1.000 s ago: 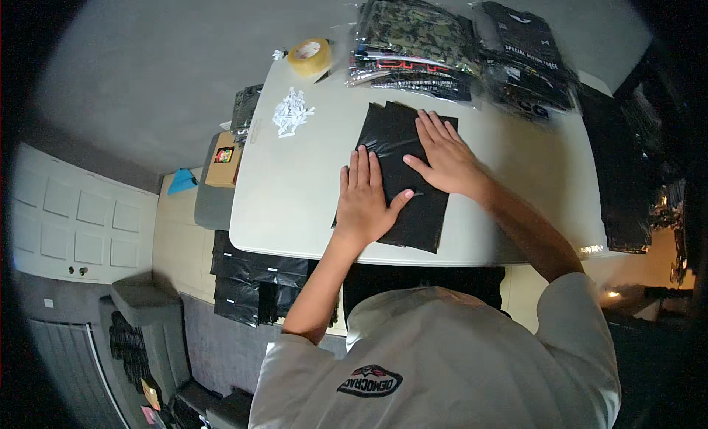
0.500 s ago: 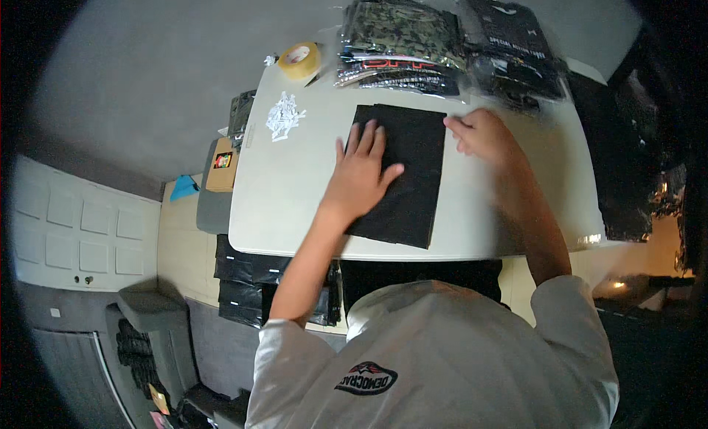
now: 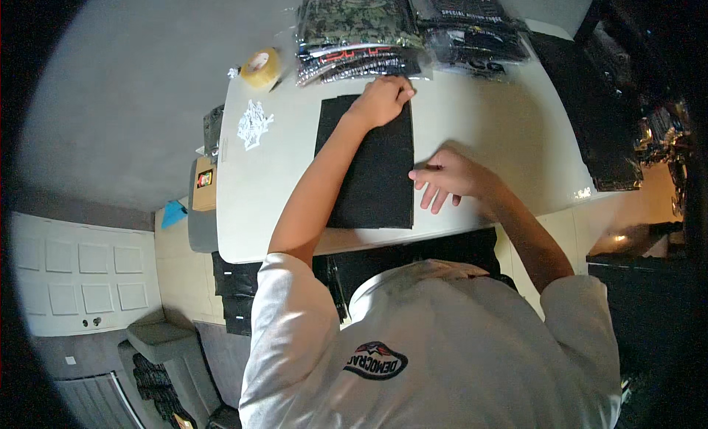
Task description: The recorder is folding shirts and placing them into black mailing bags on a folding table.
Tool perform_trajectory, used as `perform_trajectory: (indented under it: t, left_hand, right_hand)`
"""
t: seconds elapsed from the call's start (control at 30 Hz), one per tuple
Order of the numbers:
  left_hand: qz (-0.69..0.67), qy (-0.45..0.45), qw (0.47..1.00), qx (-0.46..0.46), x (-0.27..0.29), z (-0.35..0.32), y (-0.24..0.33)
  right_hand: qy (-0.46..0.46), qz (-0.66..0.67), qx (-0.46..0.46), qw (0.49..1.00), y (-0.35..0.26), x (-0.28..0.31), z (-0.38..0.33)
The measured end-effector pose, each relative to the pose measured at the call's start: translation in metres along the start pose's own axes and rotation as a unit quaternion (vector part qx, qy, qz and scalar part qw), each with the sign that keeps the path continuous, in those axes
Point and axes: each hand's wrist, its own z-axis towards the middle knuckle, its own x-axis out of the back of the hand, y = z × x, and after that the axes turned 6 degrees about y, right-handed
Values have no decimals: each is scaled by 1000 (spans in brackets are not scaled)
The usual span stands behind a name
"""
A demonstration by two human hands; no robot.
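Observation:
A flat black rectangular stack of cloth-like sheets (image 3: 376, 171) lies on the white table (image 3: 287, 178) in front of me. My left hand (image 3: 382, 101) reaches across it to the far right corner; its fingers are curled closed at that corner, and what they grip is mostly hidden. My right hand (image 3: 451, 180) is beside the stack's right edge. Its thumb and forefinger tips meet that edge, while the other fingers stretch out apart over the table.
Clear plastic packs of camouflage cloth (image 3: 358, 23) and dark packs (image 3: 476, 35) stand at the far edge. A roll of yellowish tape (image 3: 260, 68) and a pile of small white slips (image 3: 254, 124) are at the left. A cardboard box (image 3: 205, 184) sits beyond the left edge.
My left hand has gone from lying flat on the stack to its far right corner and has curled. My right hand has moved from that corner down along the right edge, its fingers spreading.

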Motion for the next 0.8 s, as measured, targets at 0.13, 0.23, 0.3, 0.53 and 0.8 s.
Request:
perform_trajectory:
  t: [0.13,0.23,0.3,0.53,0.8]
  left_hand:
    - [39,2,999,23,-7,9,-8]
    - [57,-3,998,14,-8,16,-12]
    - [54,2,999,8,-6,14,-17]
    - [76,-53,996,20,-3,13,-2]
    - [25,-70,995,68,3,14,-2]
  right_hand:
    - [-30,-12,-15,999,-5,-11,-10]
    - [-30,2,1,1000,-7,-21,-16]
    - [-23,30,-3,999,-9,-28,-18]
    - [18,31,6,999,0,-38,-17]
    - [22,26,5,999,-6,-40,-17]
